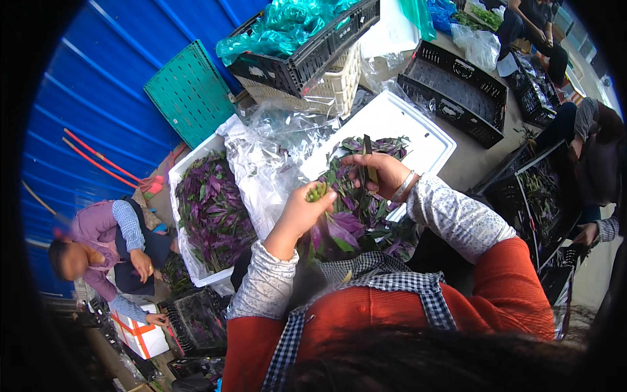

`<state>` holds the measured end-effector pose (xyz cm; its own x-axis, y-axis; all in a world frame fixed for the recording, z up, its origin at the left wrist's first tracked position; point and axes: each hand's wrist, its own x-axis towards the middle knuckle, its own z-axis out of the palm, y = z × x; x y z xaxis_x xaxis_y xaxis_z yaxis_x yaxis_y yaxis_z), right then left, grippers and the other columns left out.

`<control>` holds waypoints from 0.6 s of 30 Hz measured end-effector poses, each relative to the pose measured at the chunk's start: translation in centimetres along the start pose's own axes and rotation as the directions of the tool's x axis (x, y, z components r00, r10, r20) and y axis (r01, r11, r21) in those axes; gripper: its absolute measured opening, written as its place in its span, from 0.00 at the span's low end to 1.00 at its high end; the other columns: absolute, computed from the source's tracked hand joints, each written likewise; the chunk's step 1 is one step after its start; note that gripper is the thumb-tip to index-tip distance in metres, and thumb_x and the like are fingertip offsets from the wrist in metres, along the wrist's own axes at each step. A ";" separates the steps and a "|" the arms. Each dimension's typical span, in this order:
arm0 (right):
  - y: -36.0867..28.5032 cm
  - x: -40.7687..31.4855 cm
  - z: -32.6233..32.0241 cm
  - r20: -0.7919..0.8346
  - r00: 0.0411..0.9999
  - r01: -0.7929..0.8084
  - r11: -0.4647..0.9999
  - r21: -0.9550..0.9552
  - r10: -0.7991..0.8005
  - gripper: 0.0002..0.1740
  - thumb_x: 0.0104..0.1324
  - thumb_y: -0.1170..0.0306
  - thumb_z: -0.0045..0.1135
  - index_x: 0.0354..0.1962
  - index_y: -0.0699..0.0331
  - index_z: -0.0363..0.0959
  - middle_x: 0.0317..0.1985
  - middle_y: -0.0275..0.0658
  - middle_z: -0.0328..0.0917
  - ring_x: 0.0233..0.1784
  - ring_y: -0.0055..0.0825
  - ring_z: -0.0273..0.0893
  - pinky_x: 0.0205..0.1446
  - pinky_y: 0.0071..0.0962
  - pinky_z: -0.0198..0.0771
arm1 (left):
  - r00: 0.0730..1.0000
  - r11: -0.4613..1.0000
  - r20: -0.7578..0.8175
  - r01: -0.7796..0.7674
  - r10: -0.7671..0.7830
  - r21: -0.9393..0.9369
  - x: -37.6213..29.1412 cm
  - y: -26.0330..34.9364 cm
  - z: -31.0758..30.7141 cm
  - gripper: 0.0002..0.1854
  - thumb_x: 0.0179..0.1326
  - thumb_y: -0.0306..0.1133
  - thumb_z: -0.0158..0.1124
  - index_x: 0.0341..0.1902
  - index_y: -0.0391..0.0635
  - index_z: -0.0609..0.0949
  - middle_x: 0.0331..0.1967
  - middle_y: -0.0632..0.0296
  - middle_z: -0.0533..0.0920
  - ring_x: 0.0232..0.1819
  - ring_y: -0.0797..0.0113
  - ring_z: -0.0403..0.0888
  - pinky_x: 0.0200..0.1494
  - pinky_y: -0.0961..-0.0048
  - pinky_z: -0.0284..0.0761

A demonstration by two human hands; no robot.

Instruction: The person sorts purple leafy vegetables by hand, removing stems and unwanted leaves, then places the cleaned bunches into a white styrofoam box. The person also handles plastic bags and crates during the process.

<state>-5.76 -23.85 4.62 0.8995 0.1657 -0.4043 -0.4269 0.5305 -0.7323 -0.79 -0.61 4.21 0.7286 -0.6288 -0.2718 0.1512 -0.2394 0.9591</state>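
Observation:
My left hand (pixel 304 208) is closed around a bunch of purple and green leafy stems (pixel 343 228), its pale cut ends showing above the fist and the leaves hanging below. To its right, my right hand (pixel 384 174) holds a dark flat blade-like tool (pixel 367 147), its exact kind unclear. Beneath both hands, loose leafy stems lie on a white foam lid or tray (pixel 426 144). At the left, a white foam box (pixel 179 196) lined with plastic is filled with similar purple-leaved stems (pixel 215 210).
A stacked black crate (pixel 318 49) holds teal plastic bags; another black crate (pixel 455 93) stands at the upper right. A green crate (pixel 188 93) leans against the blue wall. Clear plastic film (pixel 289 127) lies ahead. Other people sit at left, right and upper right among crates.

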 end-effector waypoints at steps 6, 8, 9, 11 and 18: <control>1.3 0.2 0.4 0.084 0.995 -0.067 0.972 0.225 0.049 0.17 0.73 0.70 0.43 0.50 0.74 0.72 0.39 0.39 0.76 0.38 0.26 0.74 0.31 0.18 0.64 | 0.999 0.997 0.037 0.036 -0.039 0.075 -0.3 -0.8 1.5 0.10 0.60 0.32 0.71 0.39 0.38 0.82 0.26 0.66 0.82 0.28 0.77 0.78 0.34 0.78 0.74; 1.7 0.2 1.1 0.116 0.993 -0.056 0.967 0.248 0.028 0.17 0.74 0.70 0.42 0.50 0.75 0.72 0.41 0.39 0.76 0.39 0.26 0.74 0.33 0.18 0.66 | 0.996 0.990 0.038 0.074 -0.079 0.121 0.0 -1.1 1.8 0.10 0.60 0.31 0.71 0.39 0.38 0.82 0.26 0.66 0.82 0.27 0.77 0.78 0.34 0.78 0.74; 1.8 0.1 1.4 0.106 0.994 -0.028 0.970 0.242 0.003 0.17 0.74 0.70 0.42 0.50 0.75 0.72 0.42 0.39 0.76 0.40 0.26 0.74 0.35 0.18 0.67 | 0.994 0.994 0.057 0.090 -0.094 0.069 0.1 -1.1 1.8 0.10 0.60 0.31 0.71 0.39 0.37 0.82 0.25 0.66 0.82 0.27 0.77 0.78 0.33 0.77 0.74; 1.7 -0.1 1.8 0.144 0.990 -0.048 0.966 0.255 0.011 0.16 0.74 0.70 0.44 0.50 0.73 0.73 0.42 0.38 0.77 0.38 0.23 0.74 0.33 0.17 0.66 | 0.985 0.990 0.100 0.143 -0.141 -0.017 0.2 -1.2 1.8 0.10 0.59 0.31 0.71 0.38 0.37 0.82 0.24 0.66 0.82 0.27 0.76 0.78 0.33 0.77 0.74; 0.9 0.1 0.0 -0.044 0.996 0.065 0.987 -0.146 -0.072 0.11 0.65 0.70 0.63 0.42 0.68 0.80 0.32 0.32 0.81 0.28 0.15 0.73 0.28 0.15 0.63 | 0.985 0.984 0.158 0.092 -0.068 -0.152 0.0 -1.7 0.5 0.05 0.62 0.24 0.62 0.40 0.36 0.81 0.30 0.65 0.83 0.29 0.74 0.79 0.36 0.77 0.74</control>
<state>-6.09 -23.39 3.96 0.9231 0.0898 -0.3740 -0.3763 0.4129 -0.8294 -1.35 -0.60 2.56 0.6021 -0.7197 -0.3457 0.3176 -0.1813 0.9307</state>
